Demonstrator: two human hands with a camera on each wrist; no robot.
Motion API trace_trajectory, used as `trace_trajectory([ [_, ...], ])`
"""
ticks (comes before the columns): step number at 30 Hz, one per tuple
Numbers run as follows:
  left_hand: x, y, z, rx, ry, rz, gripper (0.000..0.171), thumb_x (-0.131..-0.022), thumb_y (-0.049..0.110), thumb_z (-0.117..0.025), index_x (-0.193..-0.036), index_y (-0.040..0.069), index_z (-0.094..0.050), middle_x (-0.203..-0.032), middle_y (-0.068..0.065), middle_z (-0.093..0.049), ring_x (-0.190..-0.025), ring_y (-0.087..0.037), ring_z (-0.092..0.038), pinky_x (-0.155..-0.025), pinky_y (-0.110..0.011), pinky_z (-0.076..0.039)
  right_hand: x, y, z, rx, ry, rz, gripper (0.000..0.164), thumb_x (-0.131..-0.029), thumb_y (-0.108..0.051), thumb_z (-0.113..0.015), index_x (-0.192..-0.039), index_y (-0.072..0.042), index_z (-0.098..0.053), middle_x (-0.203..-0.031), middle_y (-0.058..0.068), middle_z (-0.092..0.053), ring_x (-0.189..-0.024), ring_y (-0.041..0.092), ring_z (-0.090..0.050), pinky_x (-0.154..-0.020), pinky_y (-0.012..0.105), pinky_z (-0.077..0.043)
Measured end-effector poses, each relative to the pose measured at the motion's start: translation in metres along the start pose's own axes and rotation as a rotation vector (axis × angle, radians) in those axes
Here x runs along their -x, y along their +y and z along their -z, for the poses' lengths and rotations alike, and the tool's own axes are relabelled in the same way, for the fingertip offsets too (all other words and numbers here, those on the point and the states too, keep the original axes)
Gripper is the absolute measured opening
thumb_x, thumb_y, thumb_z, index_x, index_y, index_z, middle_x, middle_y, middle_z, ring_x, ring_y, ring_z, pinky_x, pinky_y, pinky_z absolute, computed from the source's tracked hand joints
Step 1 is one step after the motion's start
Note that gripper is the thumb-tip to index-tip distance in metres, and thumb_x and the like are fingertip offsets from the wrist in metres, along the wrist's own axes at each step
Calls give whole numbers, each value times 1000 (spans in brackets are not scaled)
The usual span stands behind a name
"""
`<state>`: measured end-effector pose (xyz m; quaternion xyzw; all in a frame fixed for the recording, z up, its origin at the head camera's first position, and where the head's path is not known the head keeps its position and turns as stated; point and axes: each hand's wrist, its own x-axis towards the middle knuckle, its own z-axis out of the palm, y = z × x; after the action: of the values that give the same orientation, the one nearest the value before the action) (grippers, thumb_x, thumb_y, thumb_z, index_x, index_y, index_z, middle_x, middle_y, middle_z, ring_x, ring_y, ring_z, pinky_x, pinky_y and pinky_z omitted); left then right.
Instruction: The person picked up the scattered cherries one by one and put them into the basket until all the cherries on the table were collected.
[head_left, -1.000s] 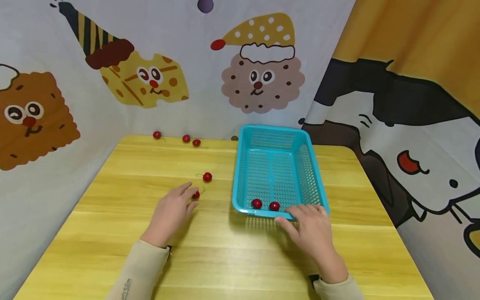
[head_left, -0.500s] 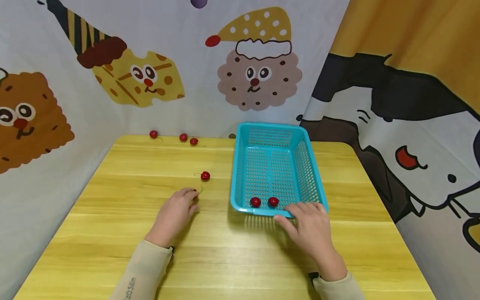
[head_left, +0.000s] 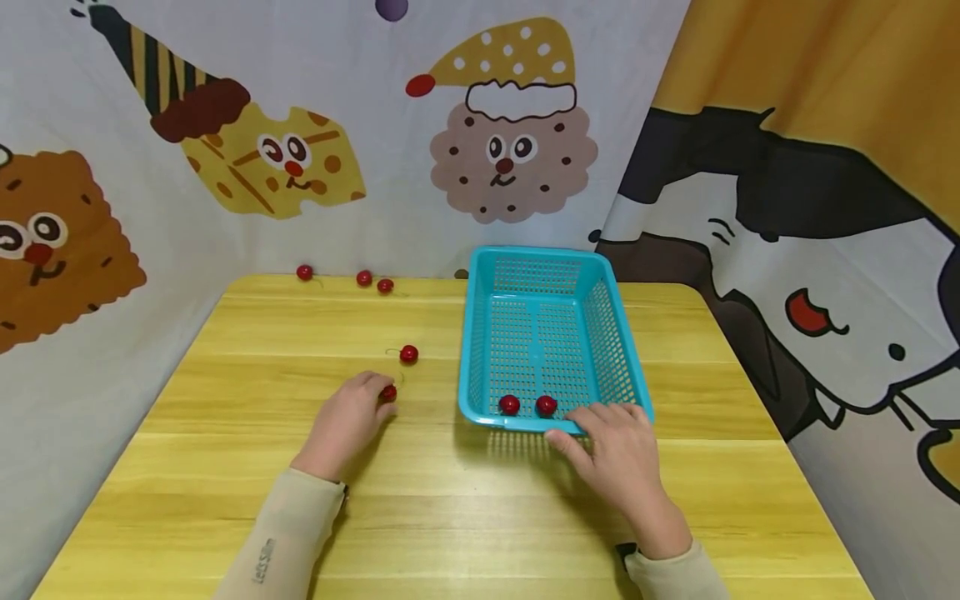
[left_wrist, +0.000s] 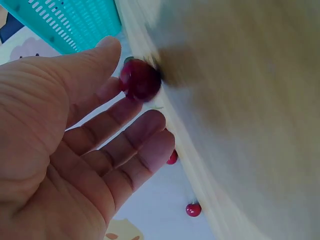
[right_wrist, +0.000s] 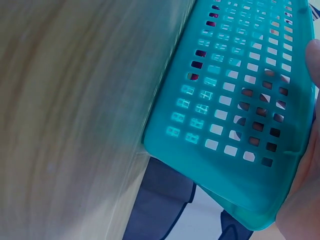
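Note:
My left hand is at a red cherry on the table, its thumb and forefinger on either side. In the left wrist view that cherry sits right at the fingertips; the thumb stands a little apart from it and the other fingers are loosely bent. My right hand grips the near rim of a blue plastic basket, fingers over the inside and thumb outside. Through the basket's holes in the right wrist view, the fingers show behind the wall. Two cherries, one of them this cherry, lie inside near that rim.
Another cherry with its stem lies just beyond the left hand. Three more, including a cherry at the far left, lie along the back edge of the wooden table. A printed cloth hangs behind.
The left hand has shifted slightly around the near cherry, which was mostly covered half a second ago and shows more now. The right hand keeps its hold on the basket rim.

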<state>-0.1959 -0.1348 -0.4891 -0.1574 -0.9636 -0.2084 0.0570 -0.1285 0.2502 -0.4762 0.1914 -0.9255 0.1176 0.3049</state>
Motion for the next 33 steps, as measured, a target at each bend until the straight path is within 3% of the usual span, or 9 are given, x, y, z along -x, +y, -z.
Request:
trace_trajectory([
  [5,0,4,-5,9,-12,-19,38,-97,18,-81,-129,-1,-72,-123,-22,-74,-112,-38,-73,-95,-53,-63,-1,0,1,4,5,-4,53,-93,-67,-67,-97,-16,-80,-88,3,-80,-77,29,-74,-83,52,-53],
  [11,-2,8,-8,18,-19,-29,36,-97,16,-80,-128,0,-73,-122,-20,-75,-113,-37,-73,-97,-51,-63,-1,-2,-1,9,50,5,74,-103,-77,-41,-93,-15,-79,-84,3,-79,-74,29,-72,-80,53,-53],
  [14,-3,10,-9,18,-25,-33,34,-97,16,-80,-126,0,-74,-121,-18,-76,-112,-36,-74,-97,-50,-63,-2,-3,-2,11,73,14,77,-104,-77,-36,-91,-14,-79,-83,4,-79,-72,29,-72,-79,54,-53],
  [26,1,10,-10,23,-44,-27,30,-94,12,-83,-121,0,-75,-109,-15,-76,-98,-30,-74,-89,-47,-64,-1,-3,-2,7,42,3,75,-103,-77,-40,-93,-14,-79,-87,4,-80,-76,30,-73,-79,52,-53],
  [33,1,12,-8,20,-16,-50,31,-96,16,-82,-124,4,-76,-116,-14,-77,-105,-31,-75,-92,-48,-64,0,-1,-1,8,20,-10,65,-99,-74,-53,-94,-15,-79,-87,3,-80,-77,29,-74,-81,52,-53],
])
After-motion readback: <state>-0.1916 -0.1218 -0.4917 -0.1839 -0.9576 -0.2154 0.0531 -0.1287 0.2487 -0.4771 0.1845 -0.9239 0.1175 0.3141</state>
